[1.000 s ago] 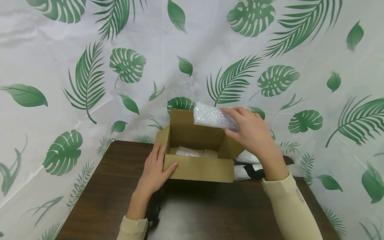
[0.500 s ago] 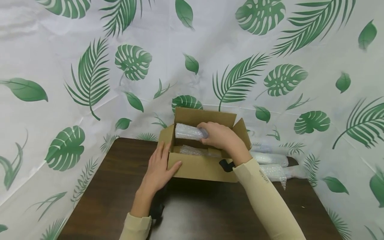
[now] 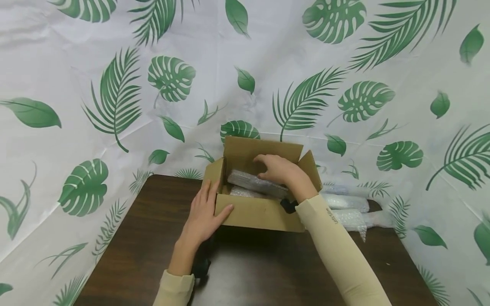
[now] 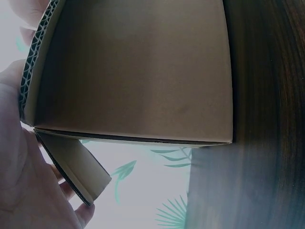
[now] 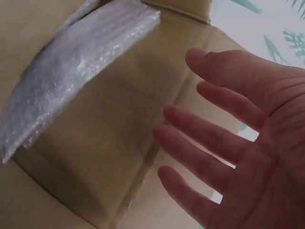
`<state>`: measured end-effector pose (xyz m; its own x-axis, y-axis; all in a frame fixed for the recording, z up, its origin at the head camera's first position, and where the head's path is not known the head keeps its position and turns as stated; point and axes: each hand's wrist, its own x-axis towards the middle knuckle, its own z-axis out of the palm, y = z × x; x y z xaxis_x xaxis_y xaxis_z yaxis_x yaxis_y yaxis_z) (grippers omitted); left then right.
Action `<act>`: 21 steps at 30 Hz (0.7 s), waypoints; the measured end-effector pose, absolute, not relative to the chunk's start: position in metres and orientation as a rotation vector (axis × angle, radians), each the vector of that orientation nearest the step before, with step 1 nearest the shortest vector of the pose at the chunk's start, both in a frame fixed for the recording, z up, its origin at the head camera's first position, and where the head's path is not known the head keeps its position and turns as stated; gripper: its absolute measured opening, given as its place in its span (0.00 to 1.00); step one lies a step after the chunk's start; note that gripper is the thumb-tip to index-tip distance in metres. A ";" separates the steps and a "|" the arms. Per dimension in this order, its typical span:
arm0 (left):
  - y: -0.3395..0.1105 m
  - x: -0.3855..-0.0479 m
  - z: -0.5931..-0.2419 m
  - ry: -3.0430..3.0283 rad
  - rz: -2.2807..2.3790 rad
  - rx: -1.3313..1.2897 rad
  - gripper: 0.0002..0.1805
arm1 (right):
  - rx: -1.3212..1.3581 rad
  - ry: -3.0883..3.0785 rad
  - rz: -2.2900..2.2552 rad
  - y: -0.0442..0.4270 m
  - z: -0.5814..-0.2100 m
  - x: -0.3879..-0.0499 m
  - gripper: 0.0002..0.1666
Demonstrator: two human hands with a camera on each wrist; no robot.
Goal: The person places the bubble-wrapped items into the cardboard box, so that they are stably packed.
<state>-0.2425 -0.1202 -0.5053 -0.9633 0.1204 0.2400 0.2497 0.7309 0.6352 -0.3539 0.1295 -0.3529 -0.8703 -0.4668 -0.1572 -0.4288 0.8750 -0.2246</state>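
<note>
An open cardboard box (image 3: 262, 214) stands on the table, flaps up. My left hand (image 3: 203, 214) holds its near left corner, fingers along the left side flap (image 4: 76, 164) and thumb at the front wall's top edge. Inside lies a bubble-wrapped bundle (image 3: 254, 183), slanting down to the right. A second piece of bubble wrap (image 3: 245, 193) shows beneath it. Above the bundle, apart from it, hovers my right hand (image 3: 281, 170) with fingers spread and nothing in them. In the right wrist view, the bundle (image 5: 76, 71) lies clear of the fingertips. What the wrap contains cannot be told.
Several bubble-wrapped bundles (image 3: 346, 203) lie right of the box on the dark wooden table (image 3: 245, 272). A white leaf-print sheet (image 3: 245, 51) hangs behind the table. The box's back flap (image 3: 264, 146) stands up against it.
My right hand has carried the bubble-wrapped bundle from above the box down into it and let it go. The left hand stays at the box's corner. The head view has shifted slightly.
</note>
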 end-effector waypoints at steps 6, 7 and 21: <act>-0.120 -0.242 -0.504 -2.746 -1.051 -0.296 0.53 | -0.705 2.869 -0.289 0.138 -0.352 -0.345 0.34; -0.120 -0.242 -0.504 -2.745 -1.056 -0.295 0.53 | -0.707 2.877 -0.296 0.140 -0.352 -0.344 0.34; -0.120 -0.242 -0.505 -2.742 -1.054 -0.304 0.54 | -0.733 3.025 -0.408 0.177 -0.331 -0.302 0.31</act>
<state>-0.2424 -0.1200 -0.5051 -0.9613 0.1226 0.2467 0.2563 0.7267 0.6373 -0.3016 0.1767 -0.3307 -0.8909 -0.4505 0.0578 -0.4497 0.8572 -0.2510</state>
